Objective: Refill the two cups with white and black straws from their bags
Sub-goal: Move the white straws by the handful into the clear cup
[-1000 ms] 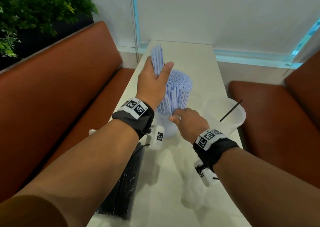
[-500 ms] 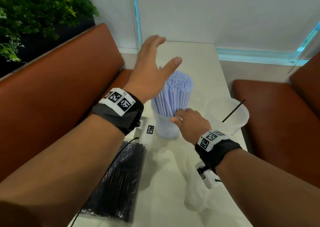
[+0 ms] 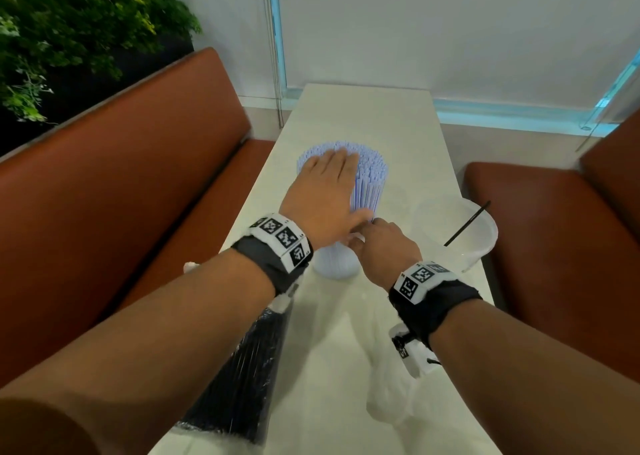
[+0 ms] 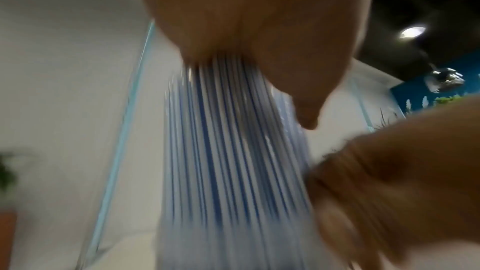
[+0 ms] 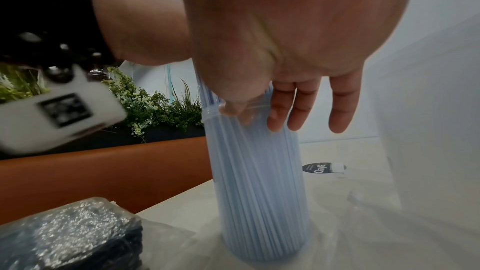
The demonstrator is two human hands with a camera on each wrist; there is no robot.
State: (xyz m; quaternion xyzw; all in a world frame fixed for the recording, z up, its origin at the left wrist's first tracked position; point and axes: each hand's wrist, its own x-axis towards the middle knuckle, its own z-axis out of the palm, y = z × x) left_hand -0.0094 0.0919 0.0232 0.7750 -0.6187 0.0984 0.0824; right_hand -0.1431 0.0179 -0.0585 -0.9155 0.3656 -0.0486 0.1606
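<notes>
White straws (image 3: 372, 177) stand packed in a clear cup (image 3: 337, 264) at the table's middle. My left hand (image 3: 329, 180) lies flat on top of the straw ends, fingers straight; the left wrist view shows the palm (image 4: 259, 17) pressing on the straws (image 4: 228, 151). My right hand (image 3: 375, 234) grips the cup at its rim, with the thumb (image 5: 233, 108) on the near side and the fingers on the far side of the cup (image 5: 259, 192). A second clear cup (image 3: 485, 246) to the right holds one black straw (image 3: 467, 224). A bag of black straws (image 3: 242, 378) lies under my left forearm.
An emptied clear plastic bag (image 3: 388, 395) lies crumpled under my right wrist. The narrow white table (image 3: 381, 118) runs between two brown benches (image 3: 121, 194), with a wall at its far end. Plants (image 3: 69, 31) stand behind the left bench.
My left hand let a bunch of white straws drop into the cup, opened, then came down flat on the straw tops. The right hand stayed on the cup.
</notes>
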